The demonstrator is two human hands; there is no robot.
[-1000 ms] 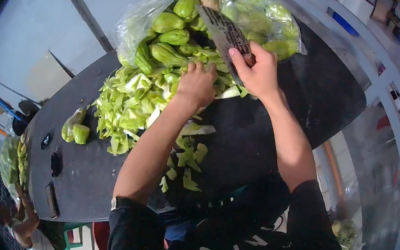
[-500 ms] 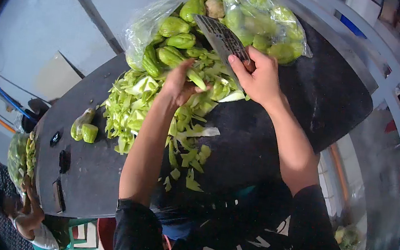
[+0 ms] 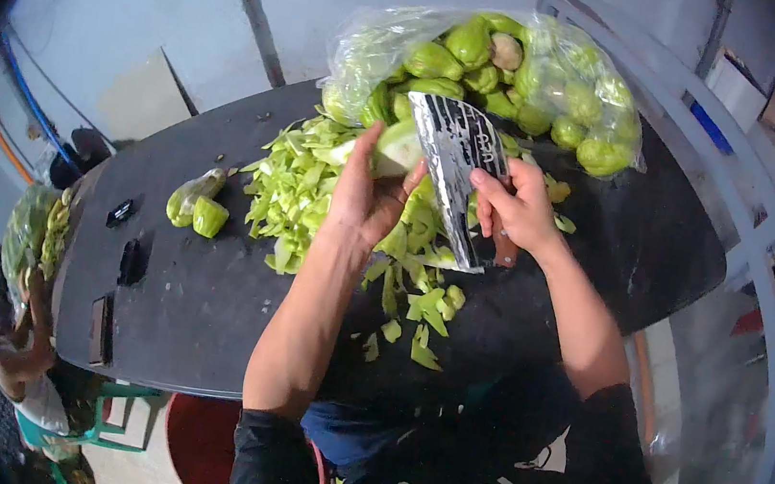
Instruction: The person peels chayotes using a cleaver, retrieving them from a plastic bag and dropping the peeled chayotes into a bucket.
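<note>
My left hand (image 3: pixel 366 196) is wrapped round a pale green chayote (image 3: pixel 401 150), whose whitish cut surface shows between thumb and fingers. In my right hand (image 3: pixel 525 211) is a cleaver (image 3: pixel 454 158), gripped by its brown handle. Its broad blade, dark-marked and shiny, stands with the flat side toward me, right beside the chayote. Below both hands spreads a heap of green peelings and slices (image 3: pixel 297 194). Behind them, whole chayotes (image 3: pixel 470 44) fill a clear plastic bag (image 3: pixel 364 51) lying with its mouth toward me.
On the dark table (image 3: pixel 204 316), two chayote pieces (image 3: pixel 196 194) lie left of the heap. Small black objects (image 3: pixel 102 328) line the left edge. Beyond, a person (image 3: pixel 17 361) handles bagged greens (image 3: pixel 31 227). A red tub (image 3: pixel 197 456) stands below; a grey railing (image 3: pixel 757 244) runs right.
My view has shifted, so the table sits farther right. The cleaver has come down and turned its flat face toward me. The chayote in my left hand now shows a pale cut side.
</note>
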